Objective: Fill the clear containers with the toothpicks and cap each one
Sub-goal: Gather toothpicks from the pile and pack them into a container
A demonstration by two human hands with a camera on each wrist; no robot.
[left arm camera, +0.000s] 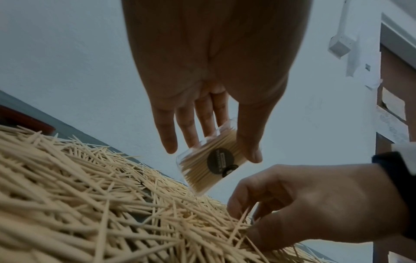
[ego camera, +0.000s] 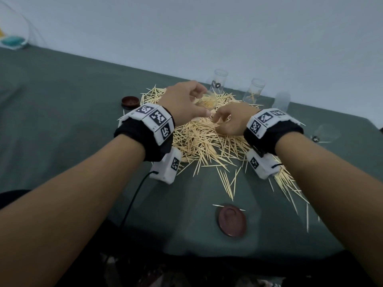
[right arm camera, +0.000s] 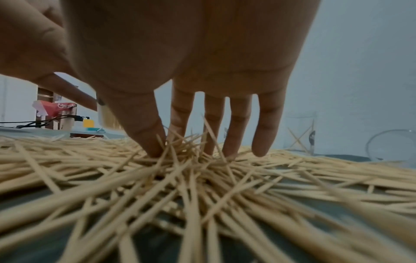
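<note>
A clear container (left arm camera: 208,166), already well stocked with toothpicks, was held tilted above the toothpick pile (ego camera: 207,139) on the surface (ego camera: 62,121), pinched between thumb and fingers of the left hand (ego camera: 184,104). The filling step was judged to be in hand: the right hand (ego camera: 230,121) was pressed into the pile, thumb and fingertips closing on a small bunch. Lifting that bunch, aligning it and feeding it into the mouth would be called for next. Two more containers (ego camera: 253,90) stood behind; their fill was hard to judge, and the held container's mouth was hidden.

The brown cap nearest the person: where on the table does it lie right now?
In the head view, the brown cap lies flat on the green cloth at the near edge, between the forearms, below the toothpick pile, with one stray toothpick touching its far rim.
</note>
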